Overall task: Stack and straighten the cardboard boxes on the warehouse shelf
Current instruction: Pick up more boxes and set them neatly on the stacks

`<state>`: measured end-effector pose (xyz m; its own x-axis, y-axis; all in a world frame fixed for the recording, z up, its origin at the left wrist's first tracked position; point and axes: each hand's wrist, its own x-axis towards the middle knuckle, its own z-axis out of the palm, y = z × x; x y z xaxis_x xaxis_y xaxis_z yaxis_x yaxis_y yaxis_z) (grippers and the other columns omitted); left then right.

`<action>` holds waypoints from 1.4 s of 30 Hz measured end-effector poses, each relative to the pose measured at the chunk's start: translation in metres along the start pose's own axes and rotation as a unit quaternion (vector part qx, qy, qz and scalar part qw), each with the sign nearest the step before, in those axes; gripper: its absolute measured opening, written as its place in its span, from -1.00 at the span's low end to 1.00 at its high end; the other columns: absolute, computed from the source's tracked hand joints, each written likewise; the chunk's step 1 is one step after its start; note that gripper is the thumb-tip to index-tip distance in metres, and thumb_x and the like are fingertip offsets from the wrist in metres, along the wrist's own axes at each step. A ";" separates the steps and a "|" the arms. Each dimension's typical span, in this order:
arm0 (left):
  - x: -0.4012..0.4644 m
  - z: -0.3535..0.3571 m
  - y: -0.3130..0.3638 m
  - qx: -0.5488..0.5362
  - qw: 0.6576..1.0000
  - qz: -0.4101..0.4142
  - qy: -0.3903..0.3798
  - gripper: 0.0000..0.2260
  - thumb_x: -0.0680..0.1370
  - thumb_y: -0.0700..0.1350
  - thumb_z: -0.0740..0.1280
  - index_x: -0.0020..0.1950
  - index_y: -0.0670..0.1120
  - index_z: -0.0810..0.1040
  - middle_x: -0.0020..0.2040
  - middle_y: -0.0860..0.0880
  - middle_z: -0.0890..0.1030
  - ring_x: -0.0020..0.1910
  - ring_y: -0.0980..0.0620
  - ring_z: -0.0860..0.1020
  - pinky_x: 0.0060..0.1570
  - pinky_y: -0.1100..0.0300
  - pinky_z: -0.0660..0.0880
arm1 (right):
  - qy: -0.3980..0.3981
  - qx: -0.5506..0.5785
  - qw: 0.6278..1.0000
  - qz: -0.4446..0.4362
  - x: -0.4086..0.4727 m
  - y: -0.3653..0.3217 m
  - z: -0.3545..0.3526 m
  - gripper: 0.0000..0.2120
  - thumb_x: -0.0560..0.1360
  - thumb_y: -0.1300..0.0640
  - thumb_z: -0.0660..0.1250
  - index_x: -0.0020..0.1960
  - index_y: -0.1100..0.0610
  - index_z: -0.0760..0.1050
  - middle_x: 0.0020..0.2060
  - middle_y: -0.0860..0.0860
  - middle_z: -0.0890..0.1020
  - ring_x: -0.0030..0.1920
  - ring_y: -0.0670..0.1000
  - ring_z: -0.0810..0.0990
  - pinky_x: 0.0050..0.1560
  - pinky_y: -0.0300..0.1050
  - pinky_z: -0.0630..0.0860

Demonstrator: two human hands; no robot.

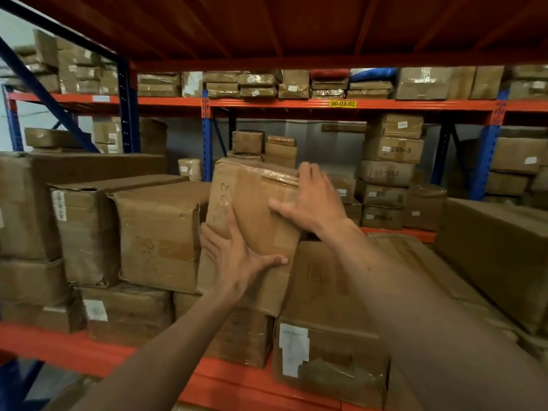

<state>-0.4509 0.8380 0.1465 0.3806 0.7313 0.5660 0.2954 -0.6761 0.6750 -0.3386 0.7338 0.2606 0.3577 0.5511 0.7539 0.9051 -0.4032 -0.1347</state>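
Observation:
A tall brown cardboard box (pixel 252 200) stands tilted in the middle of the shelf, leaning over lower boxes. My left hand (pixel 237 256) presses flat against its front face near the lower left, fingers spread. My right hand (pixel 311 197) grips its upper right edge, fingers curled over the taped top corner. To its left sits a dented box (pixel 160 232) with taped seams. Below and to the right lies a large box (pixel 326 336) with a white label.
More cardboard boxes (pixel 86 229) stack at the left on the orange shelf beam (pixel 59 348). A long box (pixel 498 256) lies at the right. Behind, another rack holds stacked boxes (pixel 391 170). The orange deck of the upper shelf (pixel 296 25) hangs close overhead.

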 end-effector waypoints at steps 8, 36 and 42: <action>0.023 -0.011 -0.012 -0.022 0.998 0.037 -0.047 0.21 0.10 0.51 0.51 0.59 0.17 0.00 0.51 -0.09 0.17 0.49 -0.19 0.15 0.44 -0.30 0.22 | -0.015 -0.002 0.992 0.122 -0.062 0.096 -0.022 -0.21 0.31 -0.48 0.31 0.25 0.10 0.29 0.11 0.07 0.42 0.03 0.08 0.47 -0.05 -0.02 0.47; 0.046 0.013 -0.001 -0.135 0.988 -0.045 -0.052 -0.55 0.39 0.13 0.57 0.24 0.11 0.63 0.34 -0.04 0.56 0.37 -0.11 0.45 0.32 -0.15 0.46 | -0.130 -0.170 0.958 0.190 -0.166 0.116 0.023 -0.48 0.65 -0.23 0.04 0.12 0.19 0.52 -0.17 0.09 0.68 -0.04 0.09 0.68 0.20 -0.05 0.47; 0.042 0.008 0.014 -0.147 0.980 -0.069 -0.118 -0.42 0.41 0.32 0.46 0.34 0.10 0.48 0.33 -0.01 0.44 0.24 -0.06 0.45 0.15 -0.05 0.49 | -0.082 0.053 0.974 0.202 -0.133 0.140 0.004 -0.04 0.39 -0.22 0.45 0.57 0.05 0.01 0.53 0.18 0.11 0.49 0.24 0.20 0.41 0.23 0.29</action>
<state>-0.4243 0.8581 0.1760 0.5565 0.7495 0.3584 0.1062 -0.4920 0.8641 -0.2586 0.6065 0.1389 0.7136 0.4768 0.5133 0.6986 -0.5381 -0.4715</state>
